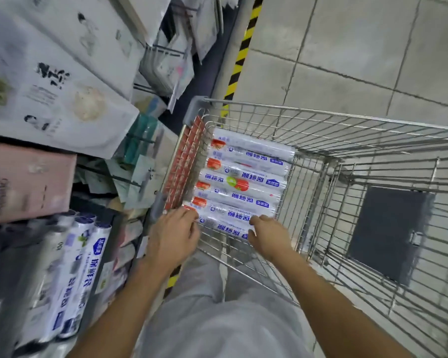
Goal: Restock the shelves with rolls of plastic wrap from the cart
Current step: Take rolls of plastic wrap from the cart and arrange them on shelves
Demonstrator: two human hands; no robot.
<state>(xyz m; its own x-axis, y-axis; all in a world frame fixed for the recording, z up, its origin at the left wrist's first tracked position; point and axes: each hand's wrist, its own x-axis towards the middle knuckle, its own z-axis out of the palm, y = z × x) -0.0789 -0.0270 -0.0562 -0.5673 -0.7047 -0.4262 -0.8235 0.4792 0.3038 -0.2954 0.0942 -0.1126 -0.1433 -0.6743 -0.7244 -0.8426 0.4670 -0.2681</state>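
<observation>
Shop aisle: wire cart (pixel 321 117), packed goods on shelves (pixel 62 104), hazard-striped floor edge (pixel 241 55), tiled floor (pixel 359 47)

A wire cart (pixel 347 115) stands on a grey tiled floor (pixel 359 42). Plastic wrap rolls (pixel 246 186) lie side by side inside it. Left of the cart, shelves (pixel 111 228) hold boxes (pixel 57 104).

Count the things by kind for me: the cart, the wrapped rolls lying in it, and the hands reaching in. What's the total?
Cart: 1
Rolls of plastic wrap in it: 7
Hands, left hand and right hand: 2
Total: 10
</observation>
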